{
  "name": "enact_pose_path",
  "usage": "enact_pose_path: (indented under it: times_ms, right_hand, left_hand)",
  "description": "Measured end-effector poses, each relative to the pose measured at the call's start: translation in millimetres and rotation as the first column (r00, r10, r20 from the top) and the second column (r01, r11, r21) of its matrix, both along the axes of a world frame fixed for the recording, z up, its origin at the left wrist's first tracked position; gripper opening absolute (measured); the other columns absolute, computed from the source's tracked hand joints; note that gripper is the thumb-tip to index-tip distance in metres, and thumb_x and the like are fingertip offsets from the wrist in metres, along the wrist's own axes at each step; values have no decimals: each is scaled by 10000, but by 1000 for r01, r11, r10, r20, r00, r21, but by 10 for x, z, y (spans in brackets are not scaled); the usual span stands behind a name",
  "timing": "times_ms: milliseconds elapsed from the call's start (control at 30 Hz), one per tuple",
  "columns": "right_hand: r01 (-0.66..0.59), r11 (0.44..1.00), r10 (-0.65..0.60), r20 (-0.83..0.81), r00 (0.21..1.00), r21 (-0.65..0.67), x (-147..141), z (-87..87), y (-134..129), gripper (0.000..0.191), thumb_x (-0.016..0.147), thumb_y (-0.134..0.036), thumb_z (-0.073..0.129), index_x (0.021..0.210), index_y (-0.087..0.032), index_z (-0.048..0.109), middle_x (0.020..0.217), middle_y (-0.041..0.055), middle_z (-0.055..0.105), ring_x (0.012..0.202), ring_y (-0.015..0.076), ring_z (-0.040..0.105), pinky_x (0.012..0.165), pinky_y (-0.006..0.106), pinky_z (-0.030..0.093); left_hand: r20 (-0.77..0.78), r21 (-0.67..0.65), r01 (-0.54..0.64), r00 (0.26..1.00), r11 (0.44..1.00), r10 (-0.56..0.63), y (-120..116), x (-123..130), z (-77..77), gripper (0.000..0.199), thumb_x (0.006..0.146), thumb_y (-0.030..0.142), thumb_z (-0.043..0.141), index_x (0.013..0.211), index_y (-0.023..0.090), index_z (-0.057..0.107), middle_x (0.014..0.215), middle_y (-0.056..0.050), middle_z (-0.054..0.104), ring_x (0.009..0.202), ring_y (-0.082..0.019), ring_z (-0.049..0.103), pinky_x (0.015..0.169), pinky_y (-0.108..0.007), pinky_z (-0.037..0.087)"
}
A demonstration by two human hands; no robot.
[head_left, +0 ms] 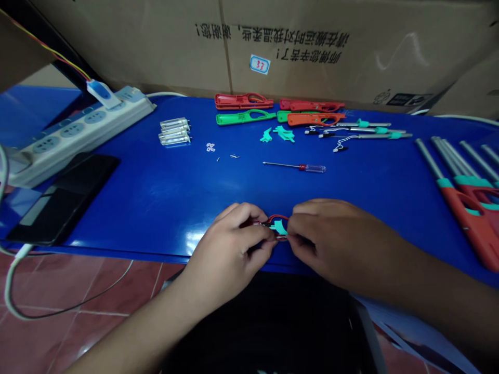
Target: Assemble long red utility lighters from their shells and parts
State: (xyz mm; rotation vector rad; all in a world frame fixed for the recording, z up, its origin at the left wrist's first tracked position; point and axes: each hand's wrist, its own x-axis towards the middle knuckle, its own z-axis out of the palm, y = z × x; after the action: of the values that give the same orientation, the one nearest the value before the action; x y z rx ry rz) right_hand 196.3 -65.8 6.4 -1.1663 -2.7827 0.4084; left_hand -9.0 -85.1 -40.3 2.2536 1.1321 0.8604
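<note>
A person's left hand [234,241] and right hand [335,244] meet, fingers curled and wrists angled inward, above the near edge of the tabletop [117,250].

This looks like a small hand-assembly workshop: a blue counter [156,192] stands over red floor tiles [58,291] and against printed cardboard cartons [296,47], with a multi-socket power strip [78,135] at its far left corner. Red, green and orange plastic lighter casings [244,101] lie sorted along the far edge, a small screwdriver [296,167] lies mid-counter, and long utility lighters [468,218] sit at the right edge.
</note>
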Motion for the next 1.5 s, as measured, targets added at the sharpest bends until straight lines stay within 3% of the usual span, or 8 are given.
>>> enact_pose_path:
  times_ms: [200,467,633,1033,1167,1267,1367,1500]
  right_hand:
    - [-92,992,99,73,992,-84,54,-7,78,187,898,-113,555,737,-188,616,742,14,605,702,169,538,683,313,377]
    - [-280,956,275,63,959,83,193,-111,39,222,986,-141,462,924,-153,676,814,48,632,744,189,528,704,323,375]
    - [-285,949,275,89,957,138,240,-141,42,218,991,-161,469,999,-148,687,872,64,656,789,217,553,731,356,390]
    - [-27,989,-7,-225,974,-148,115,-160,43,242,969,-209,526,863,-164,739,781,25,645,750,147,570,714,289,427]
    - [167,865,-239,-96,966,-473,53,-70,179,184,878,-281,632,759,-228,761,794,-10,667,641,103,574,571,255,398]
    - [201,784,-261,-17,965,-588,5,-21,308,144,821,-313,676,733,-244,766,754,-14,677,636,115,585,547,251,395]
    - [218,776,-258,18,966,-592,-22,-3,354,129,802,-294,676,718,-243,761,682,-19,663,591,113,555,513,249,372]
    - [271,790,-300,39,953,-550,-30,-14,280,122,804,-315,679,744,-245,758,632,-26,635,541,109,518,478,251,345]
  left_hand:
    - [2,-9,-10,1000,1000,10,-4,1,7,85,887,147,683,877,174,763,995,-50,640,923,-151,610,811,-292,507]
    - [1,-19,-16,1000,1000,16,7,-4,-1,70,872,155,698,862,176,764,997,-49,641,922,-151,615,813,-289,510]
    - [8,-24,-24,1000,999,24,3,-4,-15,49,863,169,714,865,180,761,997,-43,640,927,-149,615,804,-283,514]
    - [11,-4,-14,1000,1000,14,12,2,-28,52,858,159,712,866,182,759,988,-43,641,919,-151,621,809,-294,509]
    - [-6,12,-17,1000,1000,17,17,-5,-20,46,854,169,717,854,180,762,993,-51,646,909,-160,621,800,-303,511]
    - [-20,3,-15,1000,1000,15,11,-12,-1,44,857,174,714,845,193,752,1003,-43,643,921,-160,621,804,-298,507]
    - [-56,-30,-22,998,999,20,-3,-11,12,36,855,172,709,876,196,694,990,-24,645,917,-159,613,813,-302,497]
    - [-87,-52,-116,990,992,111,-18,3,6,286,826,209,743,1037,191,551,970,-9,653,873,-168,614,777,-304,500]
